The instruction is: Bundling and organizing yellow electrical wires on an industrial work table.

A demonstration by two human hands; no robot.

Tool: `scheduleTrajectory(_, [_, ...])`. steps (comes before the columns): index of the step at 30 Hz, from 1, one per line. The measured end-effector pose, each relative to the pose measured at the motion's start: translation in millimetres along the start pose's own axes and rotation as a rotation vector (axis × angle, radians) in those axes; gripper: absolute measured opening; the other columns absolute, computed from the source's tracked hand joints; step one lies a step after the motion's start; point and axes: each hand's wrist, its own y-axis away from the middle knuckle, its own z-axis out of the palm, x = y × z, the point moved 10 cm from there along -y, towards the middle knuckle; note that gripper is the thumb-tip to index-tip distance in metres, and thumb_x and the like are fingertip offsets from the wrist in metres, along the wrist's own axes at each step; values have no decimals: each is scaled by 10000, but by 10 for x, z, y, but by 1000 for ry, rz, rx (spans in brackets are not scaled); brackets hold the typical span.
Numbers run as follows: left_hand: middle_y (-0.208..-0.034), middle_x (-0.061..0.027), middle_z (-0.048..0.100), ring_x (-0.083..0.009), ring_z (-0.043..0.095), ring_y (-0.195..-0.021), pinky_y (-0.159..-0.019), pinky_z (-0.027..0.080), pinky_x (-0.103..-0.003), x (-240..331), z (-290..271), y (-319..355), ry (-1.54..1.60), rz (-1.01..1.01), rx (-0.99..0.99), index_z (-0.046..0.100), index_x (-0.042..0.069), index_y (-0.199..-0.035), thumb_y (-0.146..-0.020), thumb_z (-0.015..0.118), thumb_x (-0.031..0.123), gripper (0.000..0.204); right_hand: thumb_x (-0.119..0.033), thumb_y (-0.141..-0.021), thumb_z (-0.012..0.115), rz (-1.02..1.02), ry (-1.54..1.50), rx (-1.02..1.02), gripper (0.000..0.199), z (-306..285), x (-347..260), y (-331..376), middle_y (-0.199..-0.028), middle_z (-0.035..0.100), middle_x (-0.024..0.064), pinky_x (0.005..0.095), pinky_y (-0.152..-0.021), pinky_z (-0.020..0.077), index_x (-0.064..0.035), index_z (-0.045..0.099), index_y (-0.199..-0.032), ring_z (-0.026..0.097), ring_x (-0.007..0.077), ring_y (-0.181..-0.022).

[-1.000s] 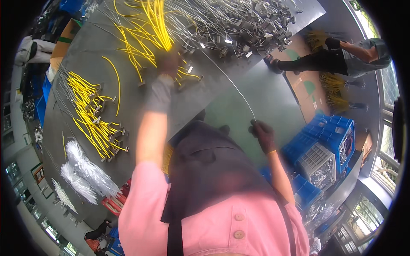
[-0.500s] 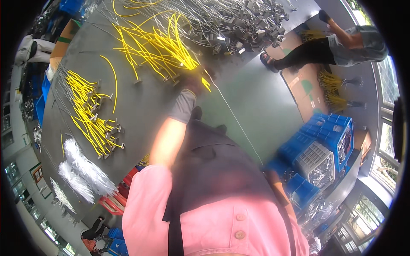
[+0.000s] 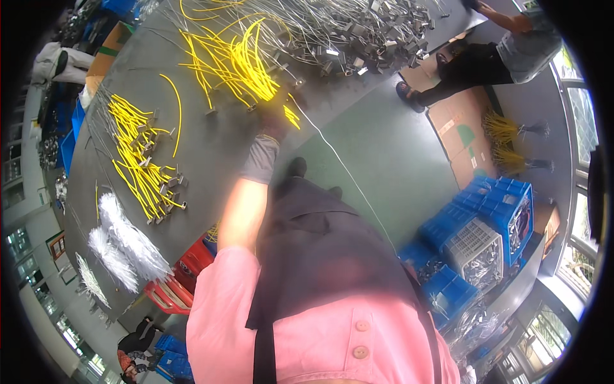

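My left hand (image 3: 274, 118), in a dark glove with a grey cuff, reaches out to the near edge of a grey table (image 3: 211, 153). It sits closed at the lower end of a fan of yellow cables (image 3: 240, 61). A thin pale wire (image 3: 345, 169) runs from this hand down to the right, across the green floor and past my dark apron. My right hand is out of sight, below or behind my body.
A second bundle of yellow cables (image 3: 137, 160) and white tie bundles (image 3: 125, 237) lie on the table's left. A heap of grey wires with metal ends (image 3: 345, 25) covers the far side. Blue crates (image 3: 486, 224) stand at right, a red crate (image 3: 185, 275) under the table. Another person (image 3: 486, 57) bends over near flattened cardboard (image 3: 464, 137).
My right hand, which held the wire's far end a second ago, has dropped out of view. My left hand stays at the yellow cables, and the view has shifted downward.
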Motion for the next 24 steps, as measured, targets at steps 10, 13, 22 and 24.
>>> scheduleTrajectory(10, [-1022,-124,702,-275,722,-919,-757,630,-412,45,740,1199,231,-330,-158,618,10,-1202,-1021,624,199,261,-356,-1019,558,-185,-260,167,296,-1189,-1468,-729,-956,696,249,508,-709,531,-102,654,-1138,665,476,-888])
scheduleTrajectory(13, [-999,-101,715,-234,732,-901,-723,637,-387,233,1058,1609,38,-344,-213,645,17,-1175,-1025,623,237,268,-355,-1009,580,-239,-349,120,285,-1422,-2158,-977,-940,678,262,514,-701,523,-112,656,-1138,666,474,-870])
scheduleTrajectory(22, [-1067,-123,721,-257,744,-939,-715,644,-381,340,1067,1732,141,-201,-114,637,12,-1233,-1018,621,225,303,-307,-993,592,-373,-447,198,236,-2620,-3972,-1367,-841,698,216,476,-687,538,-129,704,-1099,692,408,-785])
scheduleTrajectory(24, [-1140,-154,694,-291,732,-986,-746,637,-418,745,912,1562,231,-86,-77,573,26,-1324,-1049,553,285,378,-306,-992,590,-387,-481,167,238,-2708,-4039,-1326,-844,704,205,473,-694,540,-138,707,-1112,695,399,-785])
